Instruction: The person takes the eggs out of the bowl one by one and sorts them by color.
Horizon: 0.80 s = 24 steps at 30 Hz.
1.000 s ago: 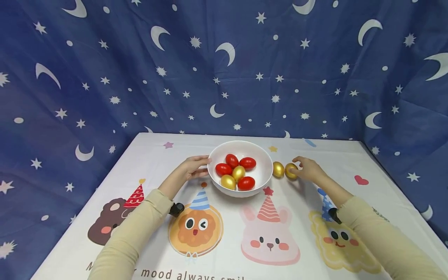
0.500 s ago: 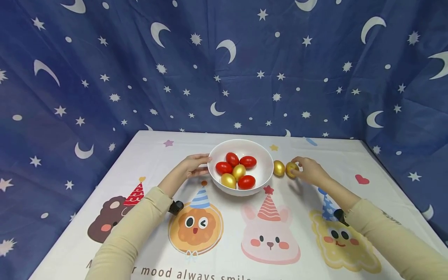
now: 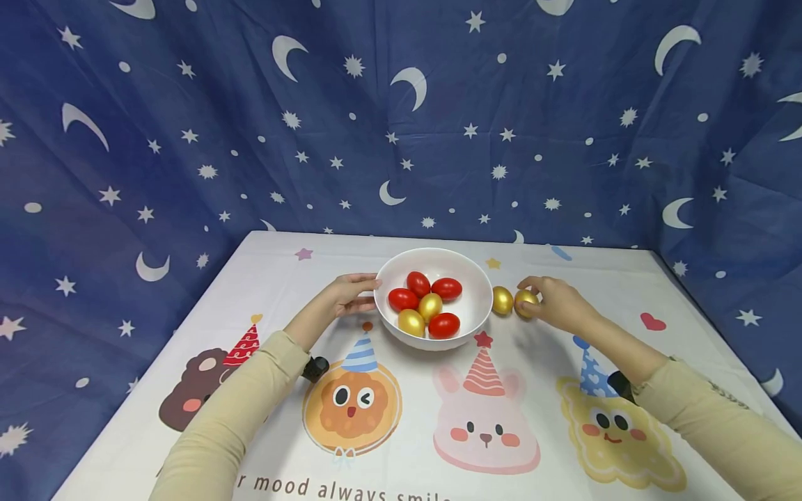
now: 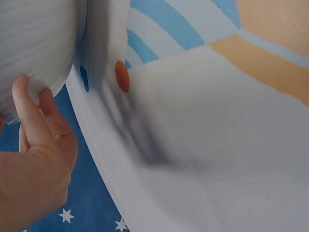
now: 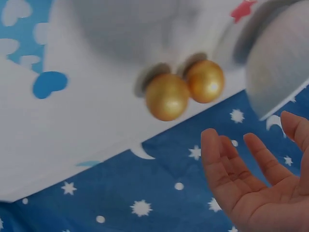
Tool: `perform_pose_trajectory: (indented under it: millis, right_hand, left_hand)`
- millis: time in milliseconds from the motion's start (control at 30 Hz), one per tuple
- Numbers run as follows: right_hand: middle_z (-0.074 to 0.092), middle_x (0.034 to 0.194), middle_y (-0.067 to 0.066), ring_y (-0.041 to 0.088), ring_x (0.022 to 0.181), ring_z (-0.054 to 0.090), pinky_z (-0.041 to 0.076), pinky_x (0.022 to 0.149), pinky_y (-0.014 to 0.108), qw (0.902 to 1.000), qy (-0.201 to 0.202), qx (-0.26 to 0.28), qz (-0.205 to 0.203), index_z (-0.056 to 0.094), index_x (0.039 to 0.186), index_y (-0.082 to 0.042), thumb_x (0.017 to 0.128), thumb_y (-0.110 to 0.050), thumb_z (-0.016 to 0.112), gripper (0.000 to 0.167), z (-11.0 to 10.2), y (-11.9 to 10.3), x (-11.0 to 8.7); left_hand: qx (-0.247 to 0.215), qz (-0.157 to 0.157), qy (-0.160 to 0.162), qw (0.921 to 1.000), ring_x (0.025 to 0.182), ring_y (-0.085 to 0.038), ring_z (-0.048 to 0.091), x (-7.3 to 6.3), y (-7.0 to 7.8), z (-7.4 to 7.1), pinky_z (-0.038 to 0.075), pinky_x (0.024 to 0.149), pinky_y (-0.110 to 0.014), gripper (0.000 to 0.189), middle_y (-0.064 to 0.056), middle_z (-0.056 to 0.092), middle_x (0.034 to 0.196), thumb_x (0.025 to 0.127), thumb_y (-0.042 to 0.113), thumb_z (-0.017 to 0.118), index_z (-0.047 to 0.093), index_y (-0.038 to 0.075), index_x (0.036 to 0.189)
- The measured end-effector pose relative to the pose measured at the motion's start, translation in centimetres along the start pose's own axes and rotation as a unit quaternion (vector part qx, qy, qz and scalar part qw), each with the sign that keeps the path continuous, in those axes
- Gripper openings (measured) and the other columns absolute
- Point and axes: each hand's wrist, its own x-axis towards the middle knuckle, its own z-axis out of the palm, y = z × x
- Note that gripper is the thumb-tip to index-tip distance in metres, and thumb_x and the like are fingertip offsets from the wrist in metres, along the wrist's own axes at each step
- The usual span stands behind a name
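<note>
A white bowl (image 3: 466, 313) holds several red eggs (image 3: 403, 300) and two gold eggs (image 3: 411, 323). At its left side my left hand (image 3: 341, 296) touches the wall with extended fingers (image 4: 34, 116). Two more gold eggs lie on the table right of the bowl, the nearer-to-bowl gold egg (image 3: 502, 300) beside the outer gold egg (image 3: 525, 304). My right hand (image 3: 560, 305) is at the outer one, its fingertips partly covering it in the head view. In the right wrist view the right hand (image 5: 265, 188) appears spread and apart from both eggs (image 5: 167, 96).
A white tablecloth (image 3: 388, 445) printed with cartoon animals, party hats and lettering covers the table. Behind it hangs a dark blue curtain (image 3: 351, 195) with moons and stars. Both wrists carry a small black device (image 3: 316, 369).
My right hand stays by the outer gold egg, its fingers shifting slightly over it. The left hand keeps its place at the bowl. The head view has shifted a little.
</note>
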Motion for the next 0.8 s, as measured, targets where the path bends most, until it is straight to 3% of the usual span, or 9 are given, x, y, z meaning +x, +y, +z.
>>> perform_pose_trajectory:
  millis: [167, 433, 800]
  right_hand:
    - [0.064, 0.101, 0.026, 0.025, 0.074, 0.061, 0.058, 0.061, 0.032, 0.9997, 0.0, 0.021, -0.009, 0.06, 0.114, 0.006, 0.086, -0.016, 0.064, 0.035, -0.2, -1.2, 0.1]
    - [0.064, 0.104, 0.025, 0.033, 0.086, 0.064, 0.062, 0.065, 0.034, 0.9994, 0.002, 0.023, -0.026, 0.063, 0.113, 0.003, 0.087, -0.014, 0.067, 0.032, -0.5, -3.1, 0.4]
    - [0.067, 0.088, 0.015, 0.021, 0.072, 0.057, 0.059, 0.06, 0.025, 0.9987, -0.003, 0.011, -0.05, 0.065, 0.11, 0.003, 0.082, -0.011, 0.071, 0.032, -0.1, -5.6, 0.9]
  left_hand:
    - [0.0, 0.001, 0.001, 1.0, 0.088, -0.017, 0.062, 0.0, 0.0, 0.0, 0.061, 0.068, -0.021, 0.052, -0.013, 0.047, 0.139, 0.093, 0.018, 0.061, 0.044, 0.014, 0.142]
    - [-0.003, 0.006, 0.0, 1.0, 0.104, -0.023, 0.06, -0.1, 0.0, 0.0, 0.061, 0.071, -0.022, 0.051, -0.015, 0.045, 0.141, 0.093, 0.017, 0.06, 0.043, 0.013, 0.142]
    - [0.003, 0.005, -0.004, 1.0, 0.101, -0.021, 0.06, 0.1, -0.1, 0.0, 0.061, 0.068, -0.02, 0.052, -0.014, 0.045, 0.142, 0.094, 0.018, 0.059, 0.042, 0.013, 0.143]
